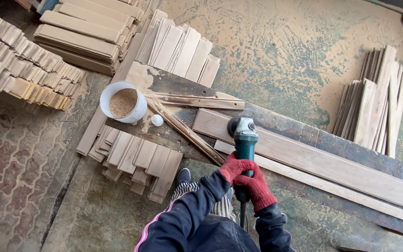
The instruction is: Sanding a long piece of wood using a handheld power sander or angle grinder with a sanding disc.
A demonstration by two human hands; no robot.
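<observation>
- The dark, worn wooden workbench runs on a slant from upper left to lower right, with sawdust on the floor behind it.
- The long pale wooden plank lies flat on the bench, its long axis following the bench's slant, from beside the tool's head away to the lower right; a narrower pale strip lies just beside it on the near edge.
- Stacks of short pale wooden boards lean below the bench's left end; more lie behind it and stand at the right.
- The green and grey angle grinder stands with its body nearly crosswise to the plank; its round head sits over the plank's left end, and its handle points back toward the person.
- The right hand, in a red knitted glove, has its fingers wrapped tight round the grinder's rear handle.
- The left hand, also gloved in red, clasps the body just ahead of the right, so it is the nearer to the plank.
- A white round bucket of sawdust sits at the bench's left end, well apart from both hands, with a small white ball beside it.
</observation>
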